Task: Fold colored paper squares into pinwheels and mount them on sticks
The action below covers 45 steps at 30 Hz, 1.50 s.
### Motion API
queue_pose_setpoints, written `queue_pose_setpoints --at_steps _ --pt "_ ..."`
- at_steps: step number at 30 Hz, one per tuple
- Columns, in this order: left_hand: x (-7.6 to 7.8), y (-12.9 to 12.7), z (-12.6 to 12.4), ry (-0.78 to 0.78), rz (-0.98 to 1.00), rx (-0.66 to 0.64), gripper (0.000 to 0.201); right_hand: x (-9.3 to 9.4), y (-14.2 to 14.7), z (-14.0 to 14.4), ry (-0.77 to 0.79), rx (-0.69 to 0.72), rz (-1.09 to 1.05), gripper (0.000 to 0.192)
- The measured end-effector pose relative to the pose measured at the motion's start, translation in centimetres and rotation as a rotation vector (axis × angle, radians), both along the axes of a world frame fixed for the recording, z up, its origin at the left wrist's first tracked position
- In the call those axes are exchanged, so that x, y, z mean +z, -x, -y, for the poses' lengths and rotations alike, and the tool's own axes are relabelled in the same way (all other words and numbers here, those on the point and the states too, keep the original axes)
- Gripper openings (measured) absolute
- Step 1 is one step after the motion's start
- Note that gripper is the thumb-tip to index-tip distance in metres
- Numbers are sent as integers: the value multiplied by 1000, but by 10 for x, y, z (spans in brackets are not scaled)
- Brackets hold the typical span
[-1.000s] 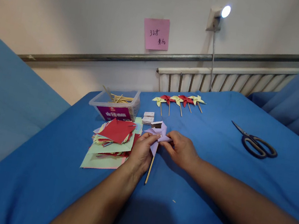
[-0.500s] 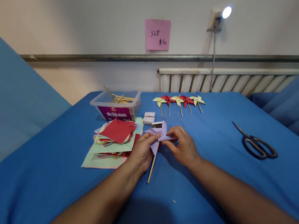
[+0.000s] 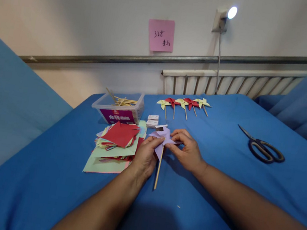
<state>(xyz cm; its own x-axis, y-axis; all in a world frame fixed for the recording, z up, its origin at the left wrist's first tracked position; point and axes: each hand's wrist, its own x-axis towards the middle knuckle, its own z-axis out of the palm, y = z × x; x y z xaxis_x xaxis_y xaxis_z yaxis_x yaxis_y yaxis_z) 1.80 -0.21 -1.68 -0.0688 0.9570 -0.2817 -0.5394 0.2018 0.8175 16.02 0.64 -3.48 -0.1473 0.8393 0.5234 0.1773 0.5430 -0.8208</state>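
A purple paper pinwheel on a thin wooden stick is between my hands, its stick slanting down toward me. My left hand grips it near the centre, thumb on the front of the paper. At the right side, my right hand pinches a purple blade between thumb and fingers. Behind the pinwheel lies a small open box, partly covered by the paper. Two small white boxes sit just beyond.
Cut paper squares, a red one on top, are stacked at left. Behind them stands a clear plastic tub of sticks. Several finished yellow and red pinwheels lie at the back. Black-handled scissors rest at right on the blue cloth.
The pinwheel has turned slightly, with its blades facing me more and the stick's lower end shifted right. My right fingers have moved a little along the blade.
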Motion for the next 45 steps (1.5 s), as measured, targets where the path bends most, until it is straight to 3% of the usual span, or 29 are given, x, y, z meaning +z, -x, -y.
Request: queue_pose_setpoints --at_steps 8,12,14,16,20,28,45 --pt "9 -3 5 -27 -63 18 20 -2 1 -3 88 -62 -64 18" --pt "9 -2 5 -32 -160 30 19 0 1 -5 428 -40 -299 35" --pt "7 -1 5 -36 -214 13 20 2 1 -5 620 61 -417 42" --pt "4 -1 6 -41 -234 -29 22 4 2 -4 716 169 -501 46" --pt "2 -1 6 -40 -223 -105 22 5 4 -4 691 247 -604 46" --pt "10 8 0 75 64 -306 17 -2 -4 -15 656 250 -715 39" --pt "14 4 6 64 18 -284 15 -1 -3 -12 646 305 -738 37"
